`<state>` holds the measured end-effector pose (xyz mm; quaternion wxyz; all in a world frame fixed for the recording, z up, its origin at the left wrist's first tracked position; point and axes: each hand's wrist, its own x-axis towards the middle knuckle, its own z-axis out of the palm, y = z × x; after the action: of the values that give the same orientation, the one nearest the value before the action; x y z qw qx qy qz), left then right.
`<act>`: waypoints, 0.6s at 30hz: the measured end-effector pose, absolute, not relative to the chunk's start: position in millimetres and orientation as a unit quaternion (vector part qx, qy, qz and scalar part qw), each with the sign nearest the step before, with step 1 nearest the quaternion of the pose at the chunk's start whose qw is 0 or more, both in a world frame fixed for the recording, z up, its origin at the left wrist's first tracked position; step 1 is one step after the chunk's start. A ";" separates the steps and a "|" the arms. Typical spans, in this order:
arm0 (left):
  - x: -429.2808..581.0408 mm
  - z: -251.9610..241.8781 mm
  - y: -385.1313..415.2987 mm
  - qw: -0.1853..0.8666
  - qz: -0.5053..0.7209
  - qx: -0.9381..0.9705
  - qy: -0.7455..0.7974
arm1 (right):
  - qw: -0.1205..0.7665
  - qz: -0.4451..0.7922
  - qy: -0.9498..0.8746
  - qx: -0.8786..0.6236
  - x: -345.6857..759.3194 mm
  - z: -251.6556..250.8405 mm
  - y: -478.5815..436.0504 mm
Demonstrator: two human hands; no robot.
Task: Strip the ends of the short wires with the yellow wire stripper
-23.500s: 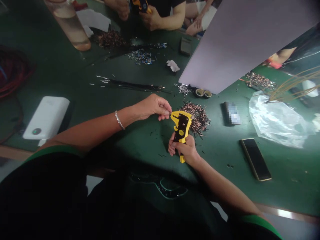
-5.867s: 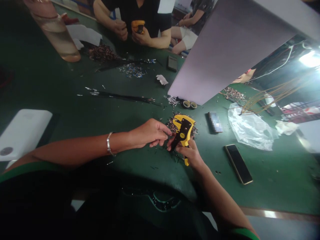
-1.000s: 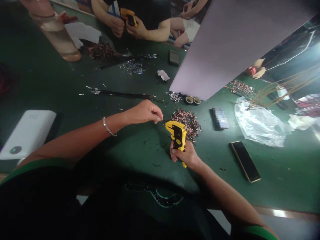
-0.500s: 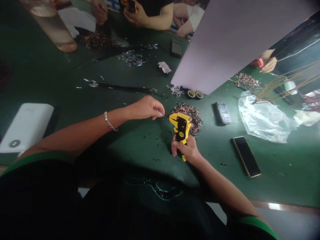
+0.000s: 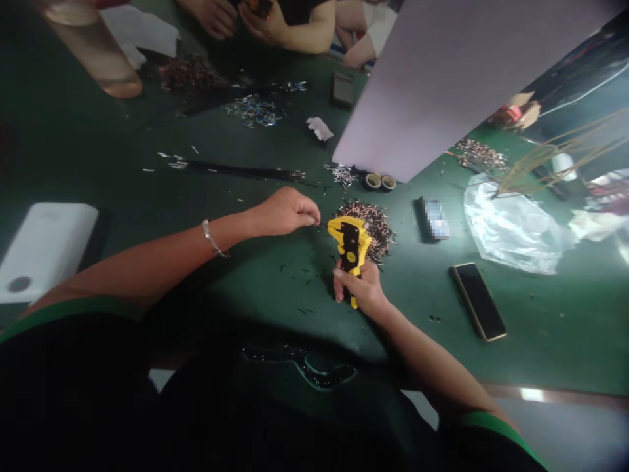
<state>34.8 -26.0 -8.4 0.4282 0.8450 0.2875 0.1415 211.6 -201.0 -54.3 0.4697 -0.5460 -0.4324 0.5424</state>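
My right hand [image 5: 361,285] is wrapped round the handles of a yellow and black wire stripper [image 5: 350,244], its jaws facing left. Just left of the jaws, my left hand [image 5: 291,213] pinches a thin, short dark wire between thumb and forefinger; most of it is hidden by the fingers. Under and behind the stripper lies a pile of short dark wires with copper-coloured ends [image 5: 381,229]. Farther back, a bundle of long black wires [image 5: 236,172] with silvery ends lies across the green table [image 5: 275,282]. Several black scraps are scattered below my left hand.
Two tape rolls [image 5: 380,181] and a small heap of silvery pieces [image 5: 343,174] lie by a pale panel [image 5: 422,85]. To the right are a phone [image 5: 478,301] and a plastic bag [image 5: 514,226]; a white box-like device [image 5: 54,246] is left. A co-worker's hands [image 5: 265,26] are opposite.
The view has shifted slightly, so things appear a little further left and up. My fingertips are slightly closer to the stripper's jaws. Across the table, a co-worker's hand has moved right.
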 end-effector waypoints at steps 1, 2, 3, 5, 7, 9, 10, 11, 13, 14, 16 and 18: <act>35.3 -10.0 -25.5 0.419 0.145 0.847 0.292 | 0.473 0.544 -0.430 -0.544 211.5 -54.6 -201.8; 35.8 -12.1 -24.6 0.414 0.146 0.850 0.291 | 0.477 0.543 -0.426 -0.545 211.5 -54.8 -202.8; 36.3 -14.5 -23.1 0.409 0.147 0.852 0.292 | 0.484 0.539 -0.422 -0.546 211.7 -54.9 -204.0; 36.5 -19.2 -18.6 0.391 0.162 0.851 0.311 | 0.501 0.522 -0.421 -0.547 212.8 -54.6 -206.2; 35.7 -22.1 -13.8 0.374 0.179 0.844 0.341 | 0.514 0.510 -0.424 -0.544 214.7 -53.7 -207.6; 34.2 -22.0 -11.2 0.369 0.195 0.840 0.347 | 0.519 0.517 -0.420 -0.536 216.8 -52.8 -207.8; 33.5 -21.1 -11.2 0.368 0.198 0.840 0.346 | 0.518 0.528 -0.417 -0.528 217.8 -52.6 -207.5; 32.8 -20.0 -12.2 0.367 0.199 0.841 0.345 | 0.519 0.540 -0.413 -0.519 218.6 -52.6 -207.0; 31.9 -18.0 -15.8 0.355 0.199 0.846 0.345 | 0.524 0.555 -0.408 -0.501 219.9 -53.1 -206.0; 31.6 -17.4 -18.0 0.346 0.201 0.851 0.339 | 0.527 0.560 -0.407 -0.493 220.4 -53.3 -205.5; 31.3 -17.2 -21.9 0.324 0.210 0.865 0.321 | 0.534 0.570 -0.401 -0.479 221.0 -53.4 -204.8; 31.0 -17.9 -24.7 0.304 0.223 0.876 0.302 | 0.538 0.588 -0.393 -0.459 221.3 -52.4 -204.2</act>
<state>31.0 -24.7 -17.9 0.3041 0.8755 0.3022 0.2228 221.3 -204.2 -52.4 0.5380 -0.4588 -0.3931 0.5878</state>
